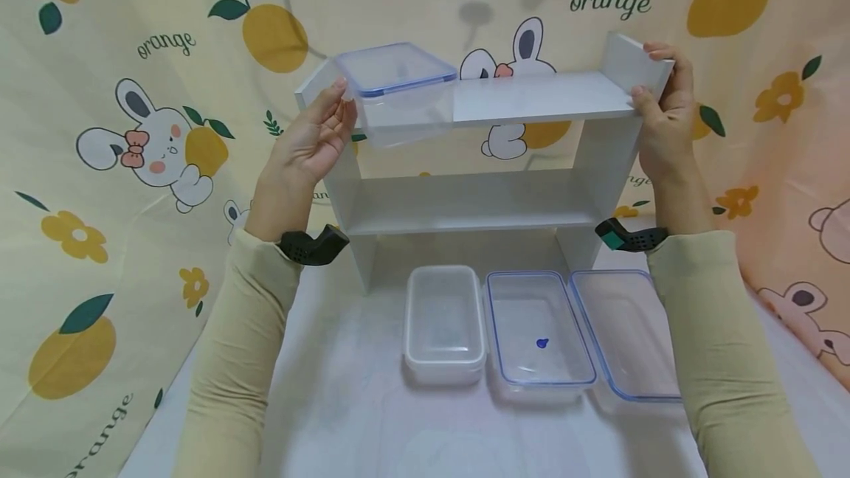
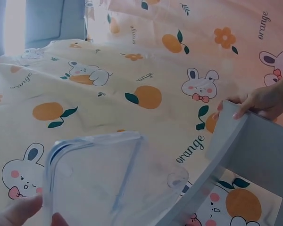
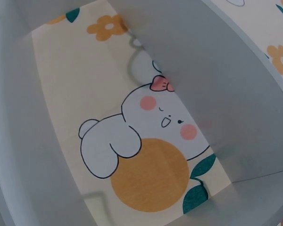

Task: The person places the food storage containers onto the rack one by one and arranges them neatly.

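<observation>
A clear plastic food container with a blue-rimmed lid point(image 1: 405, 113) is at the left end of the white shelf unit's top board point(image 1: 538, 97), jutting past its front edge. My left hand point(image 1: 315, 135) holds the container by its left edge. In the left wrist view, the thumb point(image 2: 23, 209) and a fingertip point(image 2: 59, 219) are at the edge of the container point(image 2: 94, 183). My right hand point(image 1: 671, 113) grips the shelf's raised right side panel point(image 1: 637, 65), thumb in front and fingers over the outer edge. The right wrist view shows only shelf boards point(image 3: 217, 84) and backdrop.
On the white tabletop point(image 1: 332, 404), before the shelf, stand a white-lidded container point(image 1: 445, 323) and two blue-rimmed ones, a middle container point(image 1: 541, 323) and a right container point(image 1: 624, 338) partly behind my right sleeve. A patterned cloth backdrop point(image 1: 166, 242) hangs behind.
</observation>
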Available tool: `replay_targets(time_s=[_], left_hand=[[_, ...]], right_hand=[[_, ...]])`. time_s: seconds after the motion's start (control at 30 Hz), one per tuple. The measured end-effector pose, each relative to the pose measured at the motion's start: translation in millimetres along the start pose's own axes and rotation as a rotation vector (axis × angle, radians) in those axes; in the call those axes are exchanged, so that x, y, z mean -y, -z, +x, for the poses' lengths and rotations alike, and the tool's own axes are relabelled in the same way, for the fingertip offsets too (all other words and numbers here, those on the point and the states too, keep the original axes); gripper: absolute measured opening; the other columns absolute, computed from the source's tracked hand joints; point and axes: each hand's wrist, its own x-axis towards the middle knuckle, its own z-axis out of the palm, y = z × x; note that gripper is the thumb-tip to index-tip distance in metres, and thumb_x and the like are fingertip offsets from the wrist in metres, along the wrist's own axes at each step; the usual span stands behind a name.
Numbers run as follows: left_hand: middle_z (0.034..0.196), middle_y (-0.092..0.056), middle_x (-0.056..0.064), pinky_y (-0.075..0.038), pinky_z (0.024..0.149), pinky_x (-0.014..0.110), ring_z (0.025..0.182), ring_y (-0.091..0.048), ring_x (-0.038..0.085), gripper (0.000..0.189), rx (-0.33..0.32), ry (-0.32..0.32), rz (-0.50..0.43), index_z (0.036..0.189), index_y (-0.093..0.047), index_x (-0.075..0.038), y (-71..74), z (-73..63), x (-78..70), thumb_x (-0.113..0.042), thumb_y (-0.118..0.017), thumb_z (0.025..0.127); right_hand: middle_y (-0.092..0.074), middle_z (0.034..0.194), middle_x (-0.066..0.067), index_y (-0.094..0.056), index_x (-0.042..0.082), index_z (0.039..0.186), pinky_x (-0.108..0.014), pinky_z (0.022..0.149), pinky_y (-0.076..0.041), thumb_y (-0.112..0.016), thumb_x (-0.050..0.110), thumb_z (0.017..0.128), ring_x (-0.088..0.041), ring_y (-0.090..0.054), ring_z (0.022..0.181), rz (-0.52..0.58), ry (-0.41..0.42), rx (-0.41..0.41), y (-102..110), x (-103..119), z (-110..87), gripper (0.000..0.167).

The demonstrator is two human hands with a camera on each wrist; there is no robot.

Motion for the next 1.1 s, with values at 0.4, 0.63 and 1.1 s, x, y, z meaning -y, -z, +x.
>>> replay_targets(time_s=[0.4, 0.63, 1.1], left_hand=[[0.110, -0.054, 0.006, -0.054, 0.080, 0.018, 0.099, -0.055, 0.014, 0.051, -0.053, -0.095, 0.086, 0.127, -0.044, -0.007, -1.2, 0.1, 2.1, 0.002, -0.067, 0.084], [0.121, -0.051, 0.009, -0.039, 0.114, 0.025, 0.121, -0.051, 0.019, 0.041, -0.040, -0.112, 0.095, 0.128, -0.044, -0.002, 0.7, -11.7, 1.6, 0.001, -0.059, 0.090], [0.146, -0.044, 0.014, -0.035, 0.118, 0.027, 0.139, -0.044, 0.020, 0.042, 0.016, -0.445, 0.440, 0.141, -0.040, 0.004, 0.4, -42.0, 38.0, -0.001, -0.037, 0.100]], right_hand=[[-0.043, 0.141, 0.002, -0.051, 0.015, 0.118, -0.031, 0.122, -0.026, -0.044, -0.011, 0.092, -0.020, -0.033, 0.134, 0.024, 0.006, 0.007, -3.7, -1.6, 0.5, 0.037], [-0.044, 0.140, 0.002, -0.052, 0.015, 0.117, -0.032, 0.122, -0.026, -0.044, -0.011, 0.092, -0.020, -0.033, 0.133, 0.026, 0.007, -0.001, -4.6, -3.0, -0.7, 0.037], [-0.044, 0.140, 0.001, -0.050, 0.014, 0.119, -0.031, 0.122, -0.025, -0.044, -0.011, 0.092, -0.020, -0.033, 0.133, 0.021, 0.012, -0.009, -1.9, -2.0, -0.2, 0.037]])
